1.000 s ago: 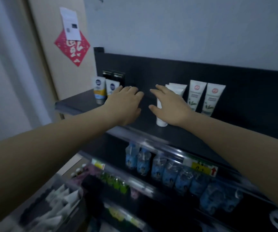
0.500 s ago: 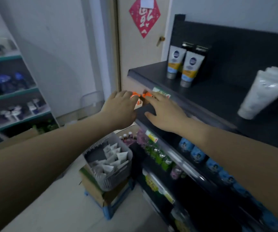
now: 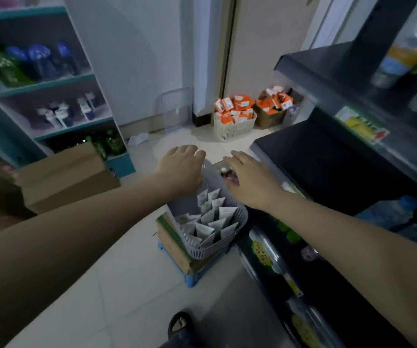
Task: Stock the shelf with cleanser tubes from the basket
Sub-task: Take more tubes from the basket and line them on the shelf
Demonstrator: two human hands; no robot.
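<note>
A grey plastic basket (image 3: 237,229) stands on a cardboard box on the floor and holds several white cleanser tubes (image 3: 211,222). My left hand (image 3: 181,167) hovers over the basket's far left rim, fingers loosely bent, holding nothing. My right hand (image 3: 250,177) stretches out flat above the basket's right side, also empty. The dark shelf (image 3: 328,69) rises at the right; blurred tubes (image 3: 403,46) stand on its top board.
A cream basket (image 3: 232,126) of orange boxes and a carton of the same sit by the door. A teal shelf unit (image 3: 51,81) with bottles stands at the left, a cardboard box (image 3: 66,177) before it. My sandalled foot (image 3: 179,322) shows below.
Both hands have left the top shelf and come down to just above the basket. The view has swung from the shelf down to the floor.
</note>
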